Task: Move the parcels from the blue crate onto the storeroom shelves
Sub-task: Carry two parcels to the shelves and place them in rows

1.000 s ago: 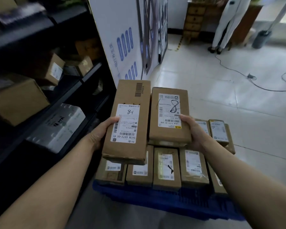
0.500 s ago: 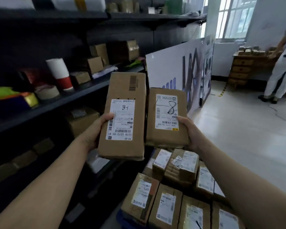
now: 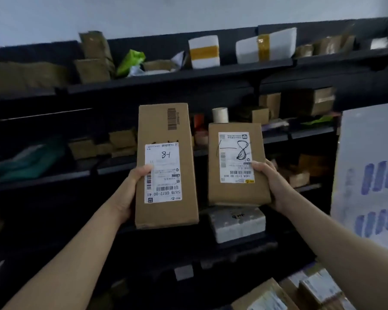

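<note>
My left hand (image 3: pixel 130 193) grips a tall brown cardboard parcel (image 3: pixel 166 130) with a white label marked "8-1", held upright in front of the dark shelves (image 3: pixel 166 80). My right hand (image 3: pixel 271 186) grips a shorter brown parcel (image 3: pixel 235 198) whose label bears a handwritten "8". The two parcels are side by side, a little apart, at the height of the middle shelf. More labelled parcels (image 3: pixel 296 291) lie at the bottom right; the blue crate itself is out of view.
The black shelving holds many boxes: white taped packages (image 3: pixel 203 51) on the top board, small cartons (image 3: pixel 121 142) on the middle one, a white foam box (image 3: pixel 238 224) lower down. A white printed board (image 3: pixel 367 175) stands at the right.
My view has swung up and left from the crate to the shelves. Both hands have lifted their parcels higher, towards the middle shelf, keeping the same hold.
</note>
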### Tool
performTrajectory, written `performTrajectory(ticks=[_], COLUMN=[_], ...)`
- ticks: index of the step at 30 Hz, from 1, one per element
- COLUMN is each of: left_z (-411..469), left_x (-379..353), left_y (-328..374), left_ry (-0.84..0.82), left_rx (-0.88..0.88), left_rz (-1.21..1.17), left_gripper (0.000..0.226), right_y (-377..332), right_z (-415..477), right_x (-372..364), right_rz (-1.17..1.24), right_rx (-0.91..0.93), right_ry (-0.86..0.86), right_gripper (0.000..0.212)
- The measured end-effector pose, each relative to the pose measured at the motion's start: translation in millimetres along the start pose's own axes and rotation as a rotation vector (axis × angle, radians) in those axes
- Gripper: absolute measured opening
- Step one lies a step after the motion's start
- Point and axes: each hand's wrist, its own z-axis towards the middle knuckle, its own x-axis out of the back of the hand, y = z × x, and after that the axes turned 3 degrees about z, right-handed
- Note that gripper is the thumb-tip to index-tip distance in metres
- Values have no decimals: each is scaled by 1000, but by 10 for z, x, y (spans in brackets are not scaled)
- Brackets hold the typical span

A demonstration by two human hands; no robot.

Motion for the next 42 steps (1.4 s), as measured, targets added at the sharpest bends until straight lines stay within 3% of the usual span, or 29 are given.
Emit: performTrajectory(ticks=[6,13,19,23,26,29,31,42], left_z=[-966,-2318,-3411,-4068,-4548,-5009,-5296,-6377], left_x=[988,2116,2807,3191,3397,3540,3619,3495], left_y=[217,416,380,252,147,68,24,-154], left_ry=[336,658,851,937,1010,1080,1153,1516], left_rx=[-78,-153,-140,-126,-112,-106,-88,-35], left_rz=[56,11,30,24,0,75,64,44], left_gripper=[32,31,30,42,51,72,85,91], right_y=[422,959,1489,1827,2087,2334,2484,2910], right_z=[26,-435,-1093,-1495,-1811,-2139,-2341,-3187], right_x=[-1254,-2940,-4041,-4629,-5036,-5417,-5649,-6561], right_rz=[16,38,9,8,18,16,5,-1], right_rx=[-111,-214,-271,-316,-344,-391,-429,-617], right_ry=[-241,-582,-779,-896,-972,-1045,-1103,-1426], right_gripper=[41,73,70,66,68,60,65,51])
